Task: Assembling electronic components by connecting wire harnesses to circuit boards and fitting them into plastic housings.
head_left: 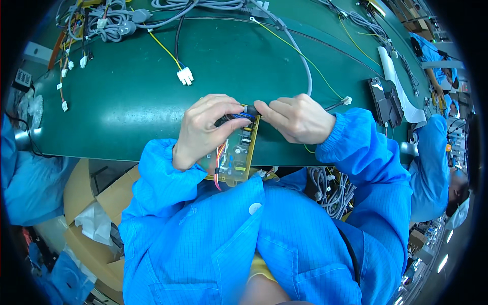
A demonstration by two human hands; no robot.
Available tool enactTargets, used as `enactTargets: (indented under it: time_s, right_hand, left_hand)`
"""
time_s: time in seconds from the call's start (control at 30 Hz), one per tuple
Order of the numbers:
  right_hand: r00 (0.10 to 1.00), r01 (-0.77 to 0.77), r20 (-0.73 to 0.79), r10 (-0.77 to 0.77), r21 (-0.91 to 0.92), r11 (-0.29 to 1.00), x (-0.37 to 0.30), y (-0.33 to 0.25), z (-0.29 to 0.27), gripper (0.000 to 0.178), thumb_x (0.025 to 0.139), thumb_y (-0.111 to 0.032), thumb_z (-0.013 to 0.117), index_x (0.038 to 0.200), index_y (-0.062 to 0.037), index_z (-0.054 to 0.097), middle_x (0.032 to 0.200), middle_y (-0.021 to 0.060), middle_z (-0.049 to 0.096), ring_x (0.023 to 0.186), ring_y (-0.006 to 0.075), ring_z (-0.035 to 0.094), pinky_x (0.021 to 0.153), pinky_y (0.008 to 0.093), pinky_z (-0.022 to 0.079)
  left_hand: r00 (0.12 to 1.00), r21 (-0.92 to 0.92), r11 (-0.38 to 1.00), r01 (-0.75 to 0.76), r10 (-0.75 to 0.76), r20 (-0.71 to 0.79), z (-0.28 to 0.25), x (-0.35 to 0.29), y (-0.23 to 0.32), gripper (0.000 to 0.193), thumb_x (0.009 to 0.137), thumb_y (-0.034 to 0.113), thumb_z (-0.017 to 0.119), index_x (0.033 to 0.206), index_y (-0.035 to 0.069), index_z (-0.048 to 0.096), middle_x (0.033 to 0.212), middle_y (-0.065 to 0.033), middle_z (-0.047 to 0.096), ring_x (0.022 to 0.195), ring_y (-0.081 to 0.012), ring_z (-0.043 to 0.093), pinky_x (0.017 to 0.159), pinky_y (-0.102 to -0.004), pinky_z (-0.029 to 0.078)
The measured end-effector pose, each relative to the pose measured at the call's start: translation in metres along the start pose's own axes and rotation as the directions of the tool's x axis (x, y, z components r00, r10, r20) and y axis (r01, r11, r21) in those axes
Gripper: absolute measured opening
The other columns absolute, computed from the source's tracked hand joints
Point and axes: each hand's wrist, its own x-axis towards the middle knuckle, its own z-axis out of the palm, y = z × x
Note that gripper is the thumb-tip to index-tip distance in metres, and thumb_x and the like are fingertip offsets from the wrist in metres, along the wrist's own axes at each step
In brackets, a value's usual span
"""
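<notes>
Close to my body is a circuit board (236, 157) in a yellow-edged frame, tilted at the table's near edge, with several components and red, orange and white wires (219, 162) on it. My left hand (207, 127) is over its far end, thumb and fingers closed around blue and black wires (241, 116). From the other side, my right hand (300, 119) pinches at a small black piece (251, 110) beside the board's far corner. The fingers hide much of that piece, and I cannot make out its kind.
Bundled grey cables (114, 25) lie at the far left of the green table (122, 107). A white connector (185, 76) lies beyond my left hand. Black parts (386, 101) stand at the right. Below are a cardboard box (81, 193) and coiled cables (333, 190); co-workers' blue sleeves (432, 152) flank me.
</notes>
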Motion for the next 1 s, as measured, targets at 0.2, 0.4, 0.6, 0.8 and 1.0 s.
enactTargets:
  time_s: [0.2,0.4,0.6,0.8,1.0]
  right_hand:
    - [0.99,-0.135,-0.001,0.138,0.203,0.97,-0.001,-0.001,0.004,0.03,0.076,-0.007,0.061,0.104,0.0007,0.054,0.076,0.0145,0.054,0.069,0.0301,0.058,0.057,0.0388,0.047]
    - [0.968,-0.231,0.215,0.132,0.544,0.807,0.015,0.024,0.002,0.025,0.083,-0.007,0.059,0.105,0.0047,0.054,0.089,0.0201,0.058,0.079,0.0359,0.057,0.069,0.0394,0.046]
    - [0.991,0.133,0.039,-0.131,-0.044,0.99,0.002,0.015,0.002,0.032,0.07,-0.01,0.057,0.097,0.007,0.055,0.082,0.0125,0.052,0.07,0.0249,0.056,0.056,0.034,0.049]
    - [0.99,0.071,-0.093,-0.103,-0.302,0.951,-0.008,-0.005,0.02,0.033,0.068,-0.011,0.056,0.095,0.0081,0.054,0.079,0.009,0.049,0.068,0.019,0.054,0.053,0.0299,0.048]
    - [0.985,-0.092,-0.164,0.043,-0.301,0.949,-0.01,-0.012,0.033,0.034,0.071,-0.011,0.055,0.099,0.0059,0.052,0.078,0.0079,0.047,0.07,0.0193,0.054,0.055,0.0304,0.048]
  left_hand:
    - [1.0,0.018,1.0,-0.007,0.007,0.008,0.001,-0.002,-0.003,0.025,0.062,0.01,0.079,0.082,0.003,0.066,0.083,-0.0098,0.067,0.081,-0.0254,0.064,0.068,-0.0339,0.051]
    - [0.999,0.012,0.999,0.03,-0.03,0.039,-0.001,-0.003,-0.002,0.025,0.062,0.01,0.079,0.083,0.004,0.066,0.084,-0.0102,0.067,0.081,-0.0259,0.065,0.071,-0.0343,0.051]
    - [0.999,0.006,0.999,0.036,-0.037,0.038,0.0,-0.001,-0.002,0.025,0.062,0.009,0.079,0.082,0.004,0.066,0.084,-0.0099,0.067,0.081,-0.0263,0.065,0.071,-0.0345,0.05]
    - [0.995,-0.001,1.0,0.027,-0.027,0.098,-0.001,-0.001,0.0,0.025,0.062,0.003,0.078,0.084,0.001,0.065,0.089,-0.0132,0.067,0.083,-0.0262,0.065,0.073,-0.0332,0.051]
    - [0.994,0.004,1.0,0.011,-0.011,0.104,0.002,-0.002,-0.002,0.023,0.065,0.003,0.077,0.084,0.001,0.065,0.091,-0.0136,0.067,0.082,-0.0241,0.065,0.071,-0.0318,0.052]
